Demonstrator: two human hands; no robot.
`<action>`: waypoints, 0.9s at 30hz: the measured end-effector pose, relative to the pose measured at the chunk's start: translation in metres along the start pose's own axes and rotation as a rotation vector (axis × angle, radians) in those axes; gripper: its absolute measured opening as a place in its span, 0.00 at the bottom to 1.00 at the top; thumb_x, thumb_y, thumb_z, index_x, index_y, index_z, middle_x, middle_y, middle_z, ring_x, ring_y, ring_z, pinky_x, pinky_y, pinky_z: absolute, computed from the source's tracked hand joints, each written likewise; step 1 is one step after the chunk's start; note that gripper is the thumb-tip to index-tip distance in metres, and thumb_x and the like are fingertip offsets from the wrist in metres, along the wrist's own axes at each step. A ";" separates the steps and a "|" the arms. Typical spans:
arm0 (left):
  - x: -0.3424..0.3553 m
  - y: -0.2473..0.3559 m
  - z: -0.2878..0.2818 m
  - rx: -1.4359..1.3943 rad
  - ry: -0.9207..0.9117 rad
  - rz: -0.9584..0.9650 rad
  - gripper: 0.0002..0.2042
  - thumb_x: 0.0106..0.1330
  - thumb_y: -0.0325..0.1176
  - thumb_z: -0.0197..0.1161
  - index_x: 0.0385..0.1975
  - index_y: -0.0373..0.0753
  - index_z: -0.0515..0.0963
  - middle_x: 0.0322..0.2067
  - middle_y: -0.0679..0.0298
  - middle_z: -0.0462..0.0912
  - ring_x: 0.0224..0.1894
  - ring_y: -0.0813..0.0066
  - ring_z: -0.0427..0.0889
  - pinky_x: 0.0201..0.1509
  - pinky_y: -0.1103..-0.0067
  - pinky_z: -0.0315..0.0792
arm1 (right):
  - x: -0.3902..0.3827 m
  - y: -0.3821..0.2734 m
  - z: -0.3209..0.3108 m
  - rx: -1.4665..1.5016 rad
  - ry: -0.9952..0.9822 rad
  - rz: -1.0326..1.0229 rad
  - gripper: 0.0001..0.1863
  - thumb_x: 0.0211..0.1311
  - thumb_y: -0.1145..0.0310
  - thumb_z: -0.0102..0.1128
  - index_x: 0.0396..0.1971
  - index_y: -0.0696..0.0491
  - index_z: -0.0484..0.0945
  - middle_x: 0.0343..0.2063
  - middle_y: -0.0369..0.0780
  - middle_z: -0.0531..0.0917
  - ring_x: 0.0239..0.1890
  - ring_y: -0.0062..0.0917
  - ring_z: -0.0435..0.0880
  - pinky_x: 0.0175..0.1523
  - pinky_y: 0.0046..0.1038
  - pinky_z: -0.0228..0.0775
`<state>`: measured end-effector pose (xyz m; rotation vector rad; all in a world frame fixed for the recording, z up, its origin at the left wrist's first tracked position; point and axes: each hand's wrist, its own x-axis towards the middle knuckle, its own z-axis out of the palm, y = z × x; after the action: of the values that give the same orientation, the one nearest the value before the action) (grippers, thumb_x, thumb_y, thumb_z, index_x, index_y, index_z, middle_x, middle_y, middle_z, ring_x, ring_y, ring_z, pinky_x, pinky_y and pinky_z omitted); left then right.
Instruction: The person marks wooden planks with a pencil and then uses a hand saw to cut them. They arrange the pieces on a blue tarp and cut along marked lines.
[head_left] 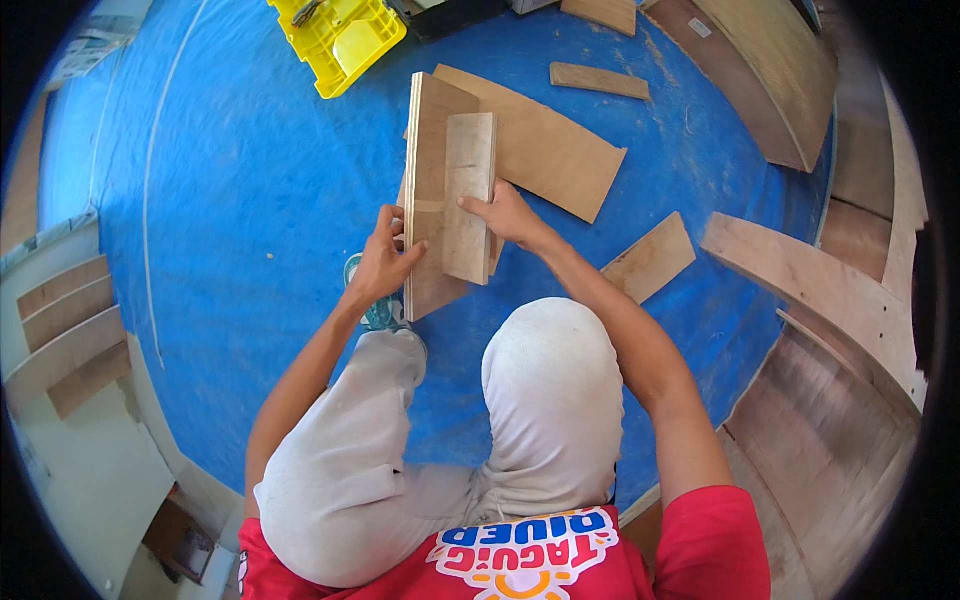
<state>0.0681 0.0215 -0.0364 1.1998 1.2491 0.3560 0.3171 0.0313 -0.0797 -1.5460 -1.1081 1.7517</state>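
The left hand [385,262], thumb spread, grasped the board [430,140] at its left edge. The right hand [510,213], reaching inward, grasped the block [468,240] at its right edge, thumb on its face. The board was layered plywood; the block, pale and rectangular, sat between both hands.

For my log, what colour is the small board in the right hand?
The small board is pale greyish tan, best seen in the head view.
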 end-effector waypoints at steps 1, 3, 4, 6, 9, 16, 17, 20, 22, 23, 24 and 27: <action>-0.002 0.008 -0.002 0.063 -0.006 -0.006 0.20 0.70 0.24 0.64 0.56 0.37 0.62 0.53 0.47 0.84 0.45 0.65 0.87 0.42 0.71 0.83 | -0.001 0.000 -0.002 0.046 -0.006 0.056 0.27 0.73 0.63 0.64 0.65 0.61 0.72 0.57 0.46 0.84 0.60 0.31 0.83 0.64 0.34 0.73; -0.005 0.022 -0.005 0.177 0.011 -0.003 0.20 0.70 0.24 0.64 0.56 0.37 0.62 0.51 0.47 0.85 0.43 0.64 0.88 0.40 0.70 0.82 | -0.005 -0.001 -0.003 0.077 -0.039 0.071 0.27 0.74 0.61 0.64 0.66 0.59 0.72 0.57 0.45 0.84 0.60 0.31 0.82 0.64 0.35 0.73; -0.008 0.028 -0.008 0.226 0.031 0.007 0.20 0.69 0.24 0.64 0.56 0.37 0.63 0.50 0.47 0.86 0.42 0.64 0.88 0.40 0.70 0.82 | -0.006 0.000 -0.002 0.089 -0.047 0.103 0.28 0.74 0.61 0.64 0.67 0.58 0.72 0.57 0.44 0.84 0.60 0.31 0.82 0.64 0.35 0.73; -0.015 0.037 -0.012 0.345 0.105 0.056 0.19 0.68 0.26 0.64 0.56 0.37 0.65 0.46 0.46 0.87 0.41 0.57 0.89 0.39 0.67 0.82 | -0.008 0.002 0.003 0.100 -0.066 0.119 0.26 0.74 0.62 0.64 0.66 0.57 0.73 0.56 0.43 0.85 0.59 0.31 0.83 0.63 0.35 0.74; -0.028 0.041 -0.023 0.498 0.245 0.129 0.20 0.66 0.30 0.65 0.56 0.39 0.71 0.42 0.46 0.89 0.41 0.45 0.89 0.40 0.63 0.81 | -0.009 0.009 0.005 0.076 -0.025 -0.014 0.26 0.73 0.61 0.65 0.64 0.58 0.74 0.55 0.46 0.85 0.56 0.34 0.85 0.60 0.36 0.75; -0.047 0.036 -0.075 0.725 0.446 0.238 0.20 0.68 0.26 0.65 0.60 0.40 0.74 0.46 0.49 0.88 0.49 0.56 0.90 0.49 0.65 0.81 | -0.058 0.060 -0.070 -0.421 0.222 0.163 0.29 0.65 0.55 0.69 0.58 0.60 0.77 0.53 0.56 0.84 0.57 0.49 0.84 0.60 0.43 0.74; -0.046 0.033 -0.081 0.722 0.453 0.255 0.19 0.68 0.27 0.65 0.59 0.41 0.75 0.46 0.49 0.88 0.48 0.54 0.90 0.49 0.65 0.81 | -0.067 0.068 -0.080 -0.456 0.240 0.220 0.28 0.65 0.55 0.69 0.57 0.60 0.78 0.52 0.56 0.85 0.57 0.48 0.84 0.60 0.43 0.74; -0.048 0.018 -0.092 0.708 0.490 0.290 0.18 0.67 0.27 0.64 0.57 0.42 0.77 0.44 0.51 0.89 0.47 0.51 0.90 0.47 0.64 0.80 | -0.110 0.099 -0.096 -0.460 0.192 0.263 0.28 0.66 0.54 0.69 0.56 0.61 0.78 0.51 0.56 0.85 0.55 0.47 0.84 0.58 0.42 0.75; -0.047 0.005 -0.091 0.676 0.498 0.200 0.18 0.67 0.27 0.64 0.57 0.42 0.77 0.45 0.51 0.89 0.48 0.53 0.90 0.48 0.64 0.80 | -0.138 0.123 -0.096 -0.435 0.249 0.347 0.26 0.68 0.54 0.67 0.54 0.61 0.78 0.48 0.55 0.86 0.52 0.46 0.85 0.57 0.41 0.75; -0.045 -0.001 -0.089 0.649 0.501 0.185 0.18 0.67 0.27 0.64 0.57 0.41 0.77 0.45 0.51 0.89 0.48 0.53 0.90 0.48 0.65 0.80 | -0.150 0.136 -0.094 -0.424 0.283 0.398 0.26 0.69 0.53 0.66 0.53 0.61 0.79 0.47 0.54 0.86 0.51 0.45 0.85 0.56 0.40 0.75; -0.045 -0.005 -0.087 0.654 0.493 0.182 0.18 0.67 0.27 0.64 0.57 0.41 0.77 0.45 0.51 0.89 0.49 0.54 0.90 0.48 0.65 0.80 | -0.161 0.150 -0.090 -0.359 0.358 0.371 0.25 0.70 0.53 0.66 0.52 0.61 0.79 0.46 0.53 0.86 0.50 0.44 0.85 0.55 0.40 0.75; -0.043 -0.011 -0.083 0.631 0.472 0.196 0.19 0.67 0.28 0.65 0.58 0.41 0.77 0.46 0.51 0.88 0.49 0.56 0.89 0.49 0.65 0.80 | -0.185 0.185 -0.075 -0.198 0.569 0.319 0.24 0.72 0.52 0.64 0.49 0.61 0.80 0.42 0.52 0.86 0.46 0.41 0.86 0.53 0.40 0.75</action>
<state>-0.0227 0.0250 -0.0107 1.8577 1.7292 0.4191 0.4465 -0.1997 -0.1404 -2.2583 -0.7907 1.2647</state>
